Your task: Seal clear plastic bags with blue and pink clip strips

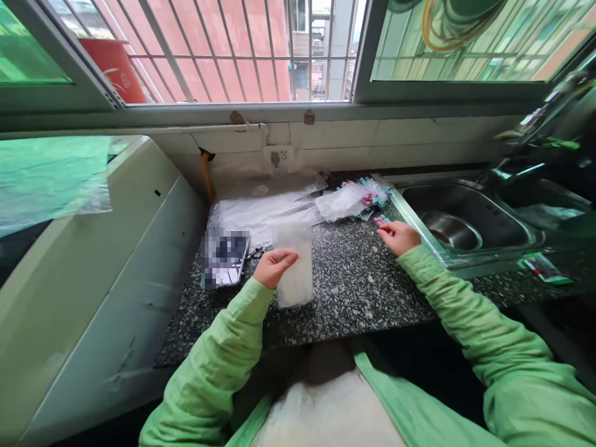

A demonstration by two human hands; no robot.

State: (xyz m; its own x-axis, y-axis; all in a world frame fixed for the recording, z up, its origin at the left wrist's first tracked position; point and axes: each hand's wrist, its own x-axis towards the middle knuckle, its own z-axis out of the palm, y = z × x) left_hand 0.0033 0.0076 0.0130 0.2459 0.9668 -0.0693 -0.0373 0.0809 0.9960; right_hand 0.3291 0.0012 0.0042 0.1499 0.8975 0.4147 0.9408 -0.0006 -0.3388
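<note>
Left hand (pixel 274 266) pinches clear plastic bag (pixel 294 264) near its left edge, bag upright on counter (pixel 354 292). Right hand (pixel 398 237) curled, fingertips on small pink-and-blue item (pixel 382 219); firm grip on it not discernible. Bag judged light, thin, limp, slick; likely to buckle, best held at mouth edge by pinch. Beyond: stack of flat bags (pixel 261 211), pile of small packets (pixel 358 195), phone (pixel 226 258) left of bag, sink (pixel 465 217) right.

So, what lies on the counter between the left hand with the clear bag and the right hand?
In the head view, only bare speckled countertop lies between the left hand, holding the clear bag, and the right hand.
</note>
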